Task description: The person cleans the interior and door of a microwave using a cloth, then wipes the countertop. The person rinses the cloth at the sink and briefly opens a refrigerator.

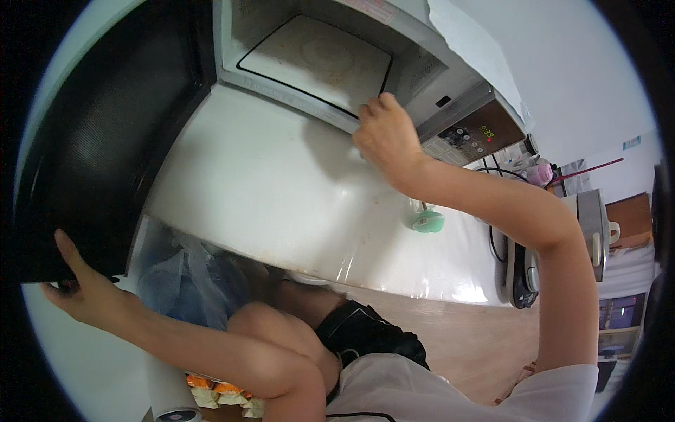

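Observation:
A microwave oven (pixel 469 126) with lit digits on its panel stands on the white tabletop, its door (pixel 116 116) swung wide to the left. At the lower edge of that door is my left hand (pixel 89 295), with its thumb on the inner face and its fingers around the edge. My right hand (pixel 387 137) is at the front right rim of the oven's opening, its fingers curled; whether something small is between them cannot be told. Inside lies a pale square floor plate (pixel 321 58) with a dark border and brownish stains.
A green object (pixel 428 220) lies on the tabletop (pixel 253 179). An electric cooker (pixel 590 232), black cables and a pink item (pixel 539 174) are at the right. Below the table's left edge stands a blue container (pixel 184 290) with clear plastic.

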`<move>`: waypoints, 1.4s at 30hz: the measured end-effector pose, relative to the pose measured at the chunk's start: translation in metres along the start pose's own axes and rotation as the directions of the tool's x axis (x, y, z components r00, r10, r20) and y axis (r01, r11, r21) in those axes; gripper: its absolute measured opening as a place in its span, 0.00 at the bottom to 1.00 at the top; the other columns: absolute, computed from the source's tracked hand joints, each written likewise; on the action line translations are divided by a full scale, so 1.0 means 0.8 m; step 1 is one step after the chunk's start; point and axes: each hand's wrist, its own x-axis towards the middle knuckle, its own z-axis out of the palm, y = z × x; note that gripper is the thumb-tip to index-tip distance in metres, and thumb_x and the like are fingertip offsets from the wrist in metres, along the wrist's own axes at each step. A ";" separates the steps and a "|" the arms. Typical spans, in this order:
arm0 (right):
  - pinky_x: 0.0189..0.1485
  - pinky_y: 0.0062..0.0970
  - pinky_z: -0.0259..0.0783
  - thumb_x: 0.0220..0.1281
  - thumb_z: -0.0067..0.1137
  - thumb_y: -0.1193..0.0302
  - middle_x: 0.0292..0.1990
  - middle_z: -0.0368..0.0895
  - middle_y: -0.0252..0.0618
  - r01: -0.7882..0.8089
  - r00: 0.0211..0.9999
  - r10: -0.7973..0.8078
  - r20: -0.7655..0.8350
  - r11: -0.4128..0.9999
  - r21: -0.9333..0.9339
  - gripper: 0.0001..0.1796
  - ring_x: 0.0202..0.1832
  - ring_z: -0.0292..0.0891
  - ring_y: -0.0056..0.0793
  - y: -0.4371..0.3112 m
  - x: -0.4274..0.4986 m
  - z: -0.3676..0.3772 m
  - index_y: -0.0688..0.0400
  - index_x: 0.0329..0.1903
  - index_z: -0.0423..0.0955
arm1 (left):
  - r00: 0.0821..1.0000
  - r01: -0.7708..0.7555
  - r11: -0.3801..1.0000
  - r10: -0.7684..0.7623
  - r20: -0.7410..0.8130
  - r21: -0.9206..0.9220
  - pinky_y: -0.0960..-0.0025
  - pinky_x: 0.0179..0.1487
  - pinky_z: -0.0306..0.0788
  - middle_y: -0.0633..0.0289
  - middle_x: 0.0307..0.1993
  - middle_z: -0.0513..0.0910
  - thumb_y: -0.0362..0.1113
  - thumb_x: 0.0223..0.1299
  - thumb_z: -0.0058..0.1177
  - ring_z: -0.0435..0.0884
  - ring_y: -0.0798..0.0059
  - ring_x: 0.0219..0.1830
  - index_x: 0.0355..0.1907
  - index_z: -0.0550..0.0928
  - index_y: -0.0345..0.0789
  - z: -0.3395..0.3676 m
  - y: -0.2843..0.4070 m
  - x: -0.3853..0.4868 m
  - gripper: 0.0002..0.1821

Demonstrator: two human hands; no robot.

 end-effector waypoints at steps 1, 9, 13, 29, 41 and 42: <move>0.50 0.28 0.60 0.48 0.61 0.71 0.34 0.76 0.31 0.023 0.996 -0.023 -0.084 1.000 0.002 0.03 0.44 0.71 0.27 -0.003 -0.001 0.008 0.49 0.26 0.83 | 0.999 -0.008 1.000 0.009 0.043 -0.012 0.56 0.66 0.70 0.51 0.61 0.72 0.44 0.52 0.70 0.73 0.57 0.63 0.62 0.70 0.36 0.001 0.003 -0.001 0.36; 0.53 0.31 0.60 0.52 0.60 0.69 0.43 0.77 0.36 0.044 0.998 -0.045 -0.048 0.999 -0.018 0.04 0.50 0.71 0.29 -0.011 -0.005 0.040 0.50 0.28 0.83 | 0.998 0.066 0.996 -0.064 0.028 -0.067 0.57 0.65 0.72 0.51 0.59 0.74 0.45 0.53 0.69 0.74 0.58 0.63 0.63 0.70 0.37 0.003 0.015 -0.005 0.36; 0.54 0.31 0.59 0.55 0.60 0.66 0.46 0.78 0.37 0.099 0.991 -0.096 -0.093 0.995 0.029 0.07 0.52 0.70 0.29 0.004 0.019 0.026 0.50 0.34 0.85 | 0.992 0.121 0.987 -0.116 0.054 -0.101 0.52 0.71 0.63 0.49 0.62 0.72 0.46 0.52 0.69 0.71 0.56 0.65 0.67 0.66 0.36 0.005 0.015 -0.009 0.41; 0.44 0.40 0.73 0.46 0.65 0.75 0.42 0.77 0.43 -0.065 0.822 0.414 -0.392 0.752 0.656 0.17 0.43 0.77 0.42 -0.039 0.048 0.050 0.57 0.42 0.76 | 1.000 0.016 0.999 -0.016 -0.010 0.029 0.56 0.63 0.73 0.48 0.57 0.74 0.53 0.50 0.69 0.74 0.57 0.61 0.65 0.69 0.35 -0.001 0.013 -0.006 0.43; 0.56 0.42 0.70 0.66 0.50 0.72 0.49 0.74 0.55 -0.324 0.544 0.832 -0.110 0.329 0.887 0.15 0.53 0.72 0.49 -0.037 0.060 0.053 0.63 0.52 0.73 | 0.996 0.053 0.983 -0.039 -0.083 0.176 0.61 0.50 0.79 0.48 0.56 0.69 0.55 0.49 0.70 0.70 0.56 0.60 0.65 0.69 0.34 0.001 0.014 -0.002 0.44; 0.59 0.43 0.67 0.66 0.49 0.71 0.51 0.72 0.56 -0.327 0.554 0.819 -0.148 0.377 0.867 0.15 0.56 0.70 0.51 -0.052 0.067 0.064 0.65 0.52 0.73 | 0.996 0.039 0.986 -0.024 -0.091 0.161 0.62 0.50 0.79 0.49 0.55 0.69 0.55 0.50 0.69 0.70 0.57 0.59 0.65 0.69 0.34 0.002 0.012 -0.001 0.44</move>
